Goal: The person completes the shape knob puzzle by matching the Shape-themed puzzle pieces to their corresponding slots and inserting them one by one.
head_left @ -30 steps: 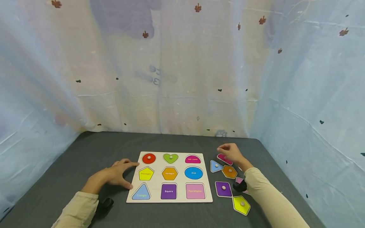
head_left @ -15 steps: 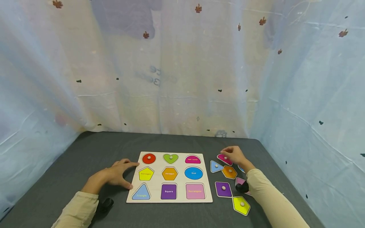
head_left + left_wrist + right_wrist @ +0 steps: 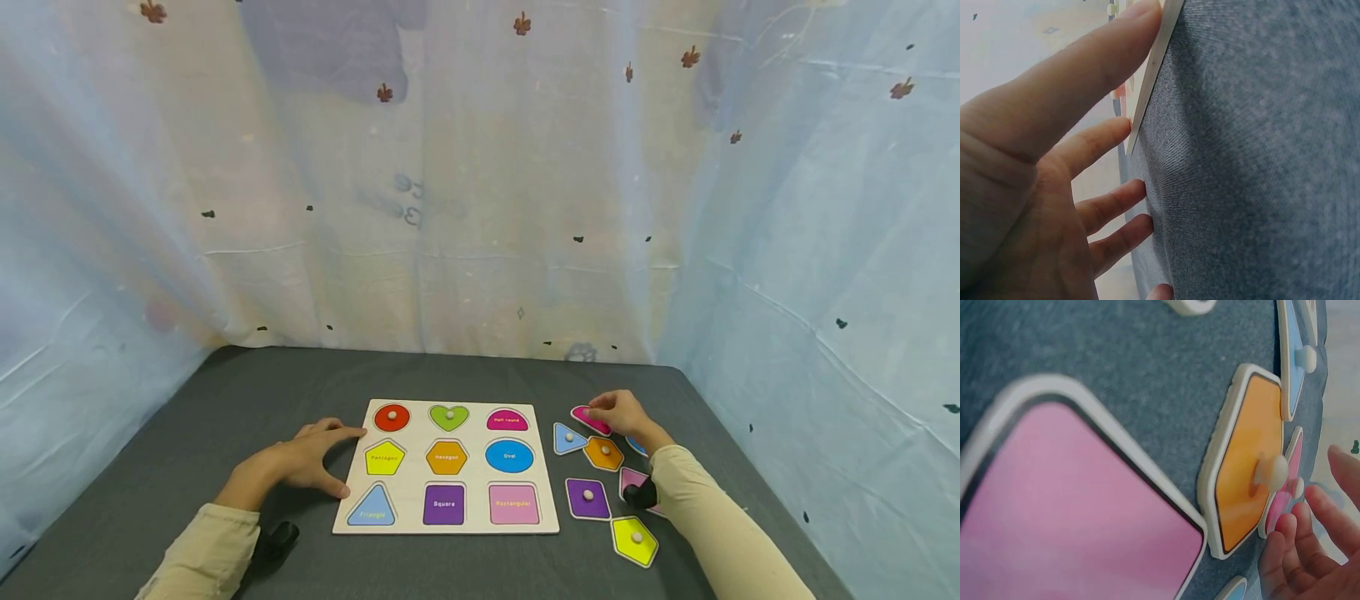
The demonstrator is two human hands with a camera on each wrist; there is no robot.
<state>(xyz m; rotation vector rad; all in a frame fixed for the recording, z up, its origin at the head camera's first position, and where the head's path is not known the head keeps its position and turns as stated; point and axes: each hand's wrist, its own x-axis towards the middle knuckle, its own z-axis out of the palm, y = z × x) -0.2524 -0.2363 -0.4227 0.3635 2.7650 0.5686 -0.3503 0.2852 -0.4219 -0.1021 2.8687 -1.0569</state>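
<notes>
My left hand [image 3: 311,458] touches the left edge of a pale wooden shape puzzle board [image 3: 480,467]; in the left wrist view its thumb [image 3: 1138,15] and index finger lie on the board's rim. A red circle [image 3: 392,417] and a green heart [image 3: 448,416] with knobs sit at the board's top. Right of the board, my right hand [image 3: 621,410] is over a magenta half-round puzzle piece [image 3: 581,413]. In the right wrist view, the fingertips are beside that piece's knob [image 3: 1299,487], with the thumb apart from them.
Near the right hand lie a blue triangle [image 3: 567,437], an orange hexagon [image 3: 603,452], a purple square [image 3: 587,498], a yellow pentagon [image 3: 634,542], a pink piece [image 3: 632,477] and a partly hidden blue piece [image 3: 636,447]. Curtains [image 3: 480,208] surround the grey table [image 3: 285,383].
My right hand has moved down and slightly to the right, closer onto the magenta half-round piece. The left hand and the board have stayed put.
</notes>
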